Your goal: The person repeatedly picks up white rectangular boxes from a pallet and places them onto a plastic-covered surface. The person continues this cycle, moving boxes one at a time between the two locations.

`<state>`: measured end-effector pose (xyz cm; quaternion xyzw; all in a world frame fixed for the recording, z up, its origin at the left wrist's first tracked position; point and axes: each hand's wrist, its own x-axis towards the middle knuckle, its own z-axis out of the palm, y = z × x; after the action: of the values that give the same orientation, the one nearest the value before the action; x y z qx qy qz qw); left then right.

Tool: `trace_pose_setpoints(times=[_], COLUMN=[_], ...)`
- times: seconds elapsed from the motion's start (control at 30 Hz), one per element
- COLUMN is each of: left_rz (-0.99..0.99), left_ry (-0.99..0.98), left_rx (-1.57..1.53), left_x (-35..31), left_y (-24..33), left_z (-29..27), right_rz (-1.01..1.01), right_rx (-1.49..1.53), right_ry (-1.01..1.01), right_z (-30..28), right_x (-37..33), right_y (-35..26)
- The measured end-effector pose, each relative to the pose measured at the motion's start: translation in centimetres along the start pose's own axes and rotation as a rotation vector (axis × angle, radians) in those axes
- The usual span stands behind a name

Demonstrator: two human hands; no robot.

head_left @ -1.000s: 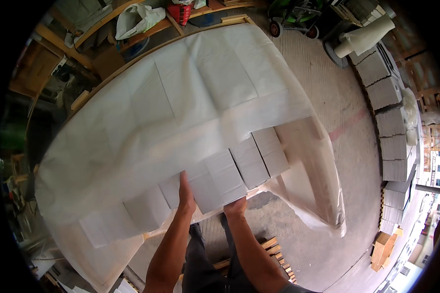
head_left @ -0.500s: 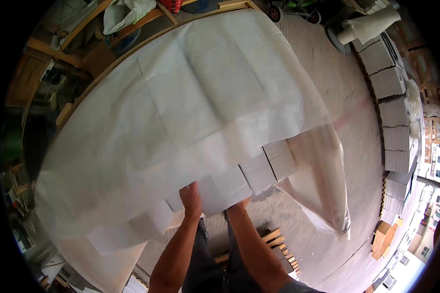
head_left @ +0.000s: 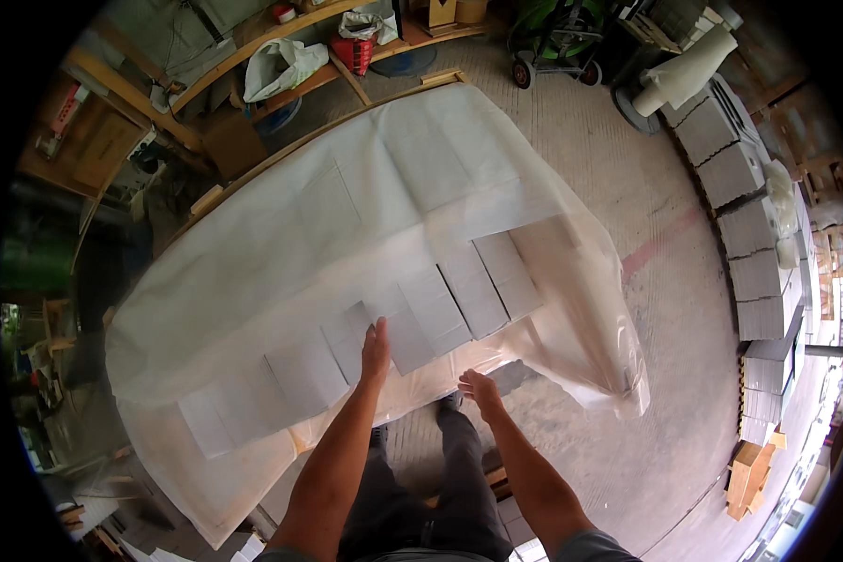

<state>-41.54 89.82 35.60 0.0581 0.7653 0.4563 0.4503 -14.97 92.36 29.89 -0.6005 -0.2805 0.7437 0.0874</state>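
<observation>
A translucent white plastic sheet (head_left: 281,234) lies over a long pile of pale rectangular stacks. Along the near side several stack tops show bare, including a light grey one (head_left: 410,328) in front of me. My left hand (head_left: 376,352) is at the left side of that stack, fingers stretched out, apparently touching its edge. Just off the pile's front edge, my right hand (head_left: 480,388) hangs with fingers loosely bent and apart, holding nothing. Below the stacks the sheet's loose beige-looking part (head_left: 590,347) drapes down at the right.
More grey-white stacks (head_left: 757,276) stand in a row on the right. Behind the pile are a wheeled cart (head_left: 557,47) and a roll of whitish film (head_left: 688,70). A wooden rack (head_left: 234,47) holding bags runs along the far left. Near the right wall sits a small wooden piece (head_left: 751,478).
My right hand has come away from beneath the front stack and moved right. My left hand's fingers have straightened. The view has shifted, and more of the stack tops show.
</observation>
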Motion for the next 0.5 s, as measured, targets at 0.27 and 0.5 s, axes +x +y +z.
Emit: trace_pose_setpoints(times=[0.27, 0.5], left_rz=[0.169, -0.024], left_ry=[-0.276, -0.393], left_rx=[0.638, 0.983], left_x=[-13.5, -20.1], left_y=[-14.9, -21.8], left_z=[-11.4, -28.6], right_rz=[0.146, 0.367], right_rx=[-0.017, 0.223], right_ry=[0.648, 0.526], right_z=[-15.0, -4.8], right_x=[-19.0, -36.2], right_y=[19.2, 39.4])
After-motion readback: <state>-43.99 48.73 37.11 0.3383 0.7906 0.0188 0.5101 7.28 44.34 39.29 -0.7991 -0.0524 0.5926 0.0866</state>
